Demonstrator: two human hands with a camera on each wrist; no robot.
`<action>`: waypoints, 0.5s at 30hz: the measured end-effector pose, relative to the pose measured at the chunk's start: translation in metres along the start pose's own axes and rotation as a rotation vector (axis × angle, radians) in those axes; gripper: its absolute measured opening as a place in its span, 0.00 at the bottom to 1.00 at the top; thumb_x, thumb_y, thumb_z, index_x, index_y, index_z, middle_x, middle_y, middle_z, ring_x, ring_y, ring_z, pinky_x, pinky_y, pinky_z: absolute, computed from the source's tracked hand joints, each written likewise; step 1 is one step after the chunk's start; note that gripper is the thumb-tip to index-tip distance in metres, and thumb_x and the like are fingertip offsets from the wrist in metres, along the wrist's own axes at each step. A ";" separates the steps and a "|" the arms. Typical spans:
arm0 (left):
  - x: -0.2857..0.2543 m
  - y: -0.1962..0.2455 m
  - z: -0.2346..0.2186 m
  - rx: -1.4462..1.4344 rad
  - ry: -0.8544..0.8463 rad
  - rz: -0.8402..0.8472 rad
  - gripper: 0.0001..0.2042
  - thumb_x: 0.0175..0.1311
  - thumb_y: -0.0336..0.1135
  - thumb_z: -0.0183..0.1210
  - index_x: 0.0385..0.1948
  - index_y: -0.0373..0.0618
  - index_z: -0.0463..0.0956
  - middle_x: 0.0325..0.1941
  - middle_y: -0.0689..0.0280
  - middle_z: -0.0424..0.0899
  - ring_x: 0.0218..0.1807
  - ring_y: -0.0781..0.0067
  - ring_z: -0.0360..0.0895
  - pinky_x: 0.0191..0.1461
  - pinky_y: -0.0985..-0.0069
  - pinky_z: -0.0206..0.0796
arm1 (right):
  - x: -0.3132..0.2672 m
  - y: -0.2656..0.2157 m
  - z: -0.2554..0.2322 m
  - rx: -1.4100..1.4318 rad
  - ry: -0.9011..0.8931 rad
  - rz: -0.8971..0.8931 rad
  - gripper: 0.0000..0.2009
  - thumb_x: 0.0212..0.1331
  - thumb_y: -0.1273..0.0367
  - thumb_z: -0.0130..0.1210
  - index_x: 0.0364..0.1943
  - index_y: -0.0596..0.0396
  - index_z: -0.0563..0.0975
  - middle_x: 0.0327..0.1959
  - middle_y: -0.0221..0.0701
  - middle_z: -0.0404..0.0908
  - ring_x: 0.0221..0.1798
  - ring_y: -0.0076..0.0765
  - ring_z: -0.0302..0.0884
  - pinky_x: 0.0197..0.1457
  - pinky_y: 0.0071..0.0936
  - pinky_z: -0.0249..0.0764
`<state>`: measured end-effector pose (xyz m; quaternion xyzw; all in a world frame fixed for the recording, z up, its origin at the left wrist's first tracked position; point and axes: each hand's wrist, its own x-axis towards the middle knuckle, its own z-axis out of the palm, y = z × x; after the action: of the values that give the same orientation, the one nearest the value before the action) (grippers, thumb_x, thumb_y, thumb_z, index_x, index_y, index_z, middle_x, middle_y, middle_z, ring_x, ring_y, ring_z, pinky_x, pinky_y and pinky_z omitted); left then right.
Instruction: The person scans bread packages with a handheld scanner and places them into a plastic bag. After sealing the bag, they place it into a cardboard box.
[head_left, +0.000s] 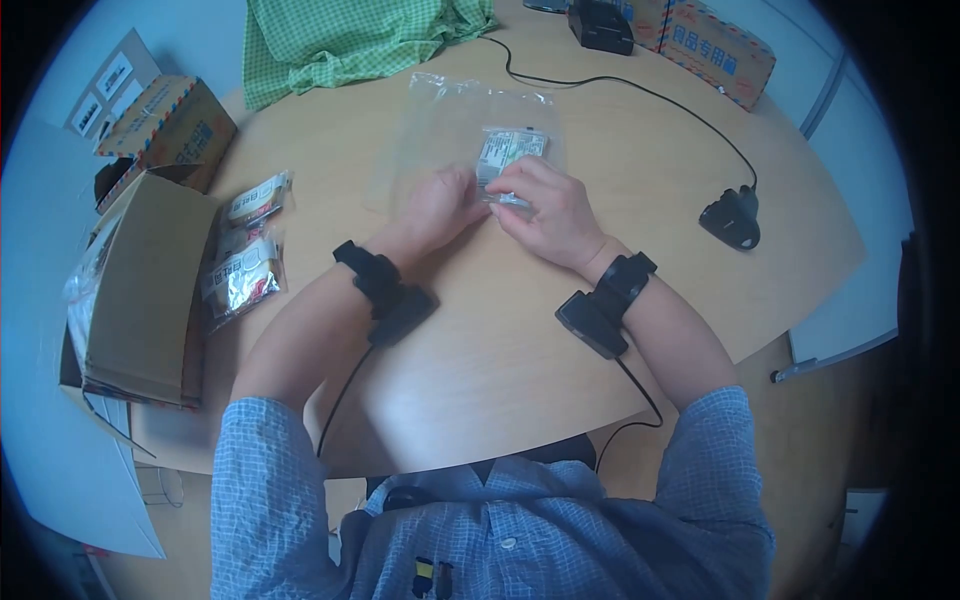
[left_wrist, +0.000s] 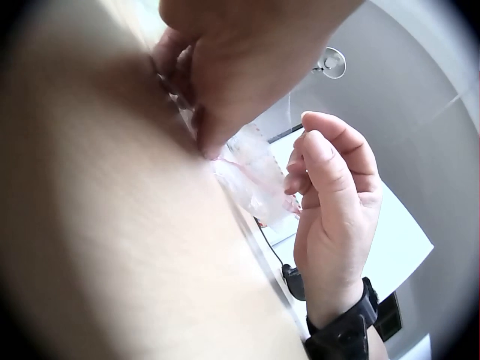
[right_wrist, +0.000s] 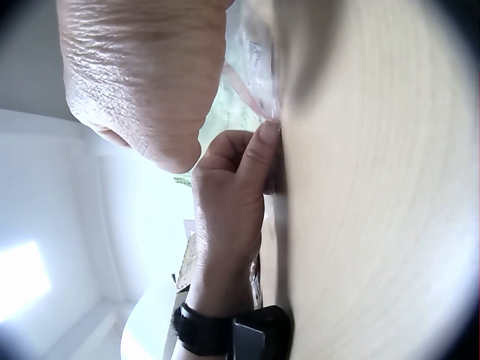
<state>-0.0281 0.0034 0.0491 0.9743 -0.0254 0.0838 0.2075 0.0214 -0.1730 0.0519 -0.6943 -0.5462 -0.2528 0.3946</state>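
Note:
A large clear zip bag (head_left: 432, 125) lies flat on the table, and a small packet with a printed label (head_left: 512, 147) shows at its right side. My left hand (head_left: 443, 205) pinches the bag's near edge between thumb and finger, low against the tabletop. From those fingertips a pinkish seal strip (right_wrist: 241, 88) runs up toward my right hand (head_left: 555, 210). The right fingers are curled at the bag's edge, just below the packet, and grip the plastic there. In the left wrist view the right hand (left_wrist: 341, 202) is raised a little above the table.
Two clear packs with printed wrappers (head_left: 245, 270) lie at the left beside an opened cardboard box (head_left: 150, 290). Another carton (head_left: 180, 130) stands behind it. A green checked cloth (head_left: 340, 50) is at the back. A black device (head_left: 732, 218) with a cable sits at the right.

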 end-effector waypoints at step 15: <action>-0.018 0.016 -0.009 0.168 -0.168 0.183 0.20 0.56 0.40 0.53 0.52 0.49 0.68 0.59 0.57 0.65 0.48 0.51 0.73 0.52 0.64 0.63 | -0.003 0.030 0.000 0.347 0.332 0.526 0.05 0.51 0.73 0.54 0.31 0.58 0.77 0.24 0.25 0.74 0.25 0.17 0.69 0.30 0.15 0.68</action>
<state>-0.0483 -0.0069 0.0603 0.9854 -0.1244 0.0223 0.1137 0.0497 -0.1777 0.0411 -0.6831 -0.3123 -0.1552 0.6416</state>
